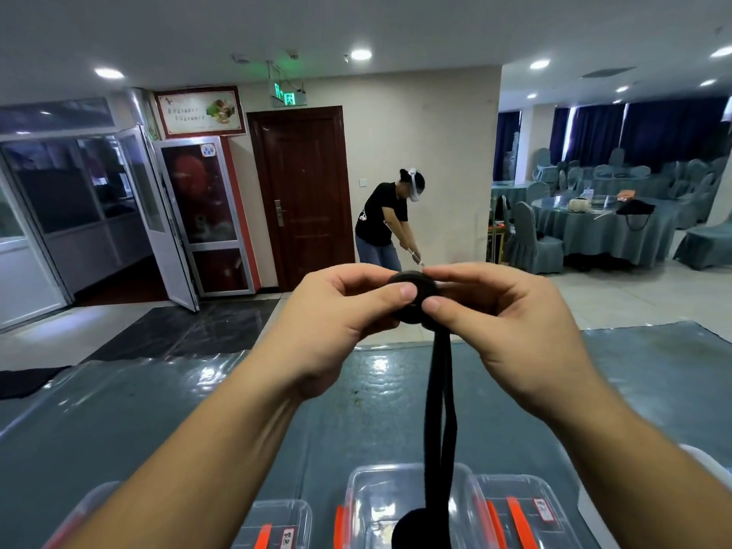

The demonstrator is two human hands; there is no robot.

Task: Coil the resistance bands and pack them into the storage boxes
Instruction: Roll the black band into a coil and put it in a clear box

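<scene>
Hands at twelve o'clock: our left hand (336,311) and right hand (511,322) pinch a half-wound black resistance band (414,301), its tail hanging toward open storage boxes (368,493) at six o'clock. We judge coiling unfinished, packing ahead.

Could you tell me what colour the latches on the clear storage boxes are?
Orange, seen in the head view on the storage boxes at the bottom edge.
</scene>
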